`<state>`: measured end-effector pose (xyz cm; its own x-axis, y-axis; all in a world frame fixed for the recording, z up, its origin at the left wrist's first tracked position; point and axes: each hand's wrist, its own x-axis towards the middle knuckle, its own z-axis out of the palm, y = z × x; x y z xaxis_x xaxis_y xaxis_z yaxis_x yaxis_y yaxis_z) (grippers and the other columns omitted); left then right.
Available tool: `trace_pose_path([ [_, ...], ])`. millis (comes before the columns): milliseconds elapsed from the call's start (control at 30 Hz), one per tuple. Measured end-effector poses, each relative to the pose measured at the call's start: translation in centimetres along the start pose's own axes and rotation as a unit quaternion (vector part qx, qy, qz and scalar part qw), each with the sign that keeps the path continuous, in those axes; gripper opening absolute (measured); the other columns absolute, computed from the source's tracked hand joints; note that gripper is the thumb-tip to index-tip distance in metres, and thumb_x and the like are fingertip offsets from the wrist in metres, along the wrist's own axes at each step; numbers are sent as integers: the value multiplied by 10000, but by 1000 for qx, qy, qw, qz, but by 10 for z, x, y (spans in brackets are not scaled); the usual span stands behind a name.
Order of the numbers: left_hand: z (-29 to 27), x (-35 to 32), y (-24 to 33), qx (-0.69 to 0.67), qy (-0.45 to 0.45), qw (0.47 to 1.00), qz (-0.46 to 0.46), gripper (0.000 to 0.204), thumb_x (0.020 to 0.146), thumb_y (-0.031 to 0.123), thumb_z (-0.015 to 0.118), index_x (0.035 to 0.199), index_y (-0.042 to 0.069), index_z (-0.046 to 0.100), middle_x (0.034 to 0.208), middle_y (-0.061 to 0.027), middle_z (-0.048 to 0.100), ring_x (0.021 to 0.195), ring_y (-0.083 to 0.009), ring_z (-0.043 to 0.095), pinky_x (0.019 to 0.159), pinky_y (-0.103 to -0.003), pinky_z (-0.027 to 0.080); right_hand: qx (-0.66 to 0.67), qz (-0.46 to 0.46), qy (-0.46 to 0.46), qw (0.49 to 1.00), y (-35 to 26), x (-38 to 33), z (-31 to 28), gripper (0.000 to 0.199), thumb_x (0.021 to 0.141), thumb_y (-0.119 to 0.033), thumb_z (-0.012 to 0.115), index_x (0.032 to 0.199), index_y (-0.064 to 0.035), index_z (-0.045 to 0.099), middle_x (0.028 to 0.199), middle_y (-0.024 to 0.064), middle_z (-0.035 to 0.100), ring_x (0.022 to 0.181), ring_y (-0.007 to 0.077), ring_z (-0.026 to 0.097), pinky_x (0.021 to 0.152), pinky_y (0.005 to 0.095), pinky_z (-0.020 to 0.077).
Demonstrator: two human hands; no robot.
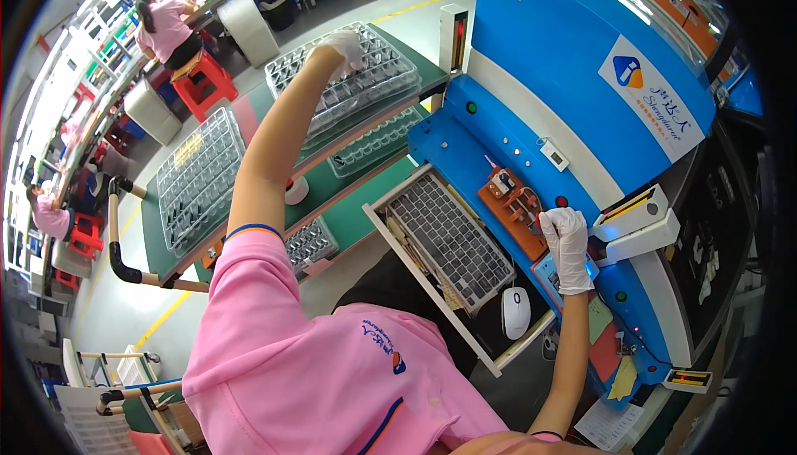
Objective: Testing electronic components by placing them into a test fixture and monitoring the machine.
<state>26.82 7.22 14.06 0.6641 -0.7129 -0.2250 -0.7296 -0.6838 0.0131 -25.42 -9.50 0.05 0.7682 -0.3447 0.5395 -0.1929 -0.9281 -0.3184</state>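
My left hand (344, 50), in a white glove, is over the upper clear plastic tray (388, 81), which has many pockets holding small dark parts. Its fingers point down at the pockets and are too blurred to show whether they grip a part. My right hand (566, 243), also gloved, is at the front of the blue machine (515, 123), its fingers bent and pressed together. Whatever they hold, if anything, is hidden. Just left of that hand sits an orange-brown fixture (513, 206) with small metal parts on it.
A keyboard (452, 243) and a white mouse (515, 312) lie in a pulled-out drawer (490, 362) before me. Another pocketed tray (199, 177) rests on the green cart (154, 235) at left. Light-barrier posts (454, 38) flank the machine. Co-workers sit on red stools (206, 85) farther off.
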Motion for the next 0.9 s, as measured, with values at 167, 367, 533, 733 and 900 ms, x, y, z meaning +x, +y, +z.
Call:
trace_pose_path([
  [167, 40, -41, -1, -145, 227, 963, 5, 433, 793, 400, 698, 888, -19, 751, 772, -213, 717, 684, -309, 683, 702, -429, 557, 1, -31, 1, 1000, 1, 2, 2, 213, 866, -233, 779, 816, -66, 657, 822, 78, 669, 777, 296, 618, 728, 416, 444],
  [367, 56, -178, -57, -242, 387, 890, 20, 395, 878, 390, 660, 1101, 72, 733, 981, -207, 723, 944, -350, 705, 852, -435, 546, -5, -48, 1, 999, 18, -6, 8, 284, 834, -190, 820, 1060, -76, 691, 1028, 94, 706, 950, 301, 653, 860, 418, 487],
  [533, 54, -319, -221, 2, 263, 938, -224, 366, 908, 359, 634, 994, 24, 753, 977, -163, 743, 933, -303, 712, 851, -393, 531, 24, -70, -57, 996, 33, -12, 17, 396, 874, -140, 775, 1247, -76, 656, 1202, 130, 682, 1089, 319, 642, 977, 431, 481],
  [733, 123, -392, -292, -130, 126, 935, -306, 380, 850, 362, 606, 904, 6, 727, 882, -230, 713, 854, -393, 682, 774, -478, 510, 49, -50, -81, 994, 11, -3, 6, 407, 861, -100, 761, 1252, -52, 660, 1214, 149, 676, 1089, 342, 633, 970, 430, 484],
  [900, 168, -377, -271, -2, 267, 930, -254, 386, 930, 388, 589, 944, 12, 675, 965, -242, 656, 969, -446, 604, 861, -546, 462, 35, -40, -65, 996, -11, 6, -3, 296, 792, -104, 792, 1063, -64, 681, 1062, 116, 697, 980, 324, 632, 875, 433, 485],
])
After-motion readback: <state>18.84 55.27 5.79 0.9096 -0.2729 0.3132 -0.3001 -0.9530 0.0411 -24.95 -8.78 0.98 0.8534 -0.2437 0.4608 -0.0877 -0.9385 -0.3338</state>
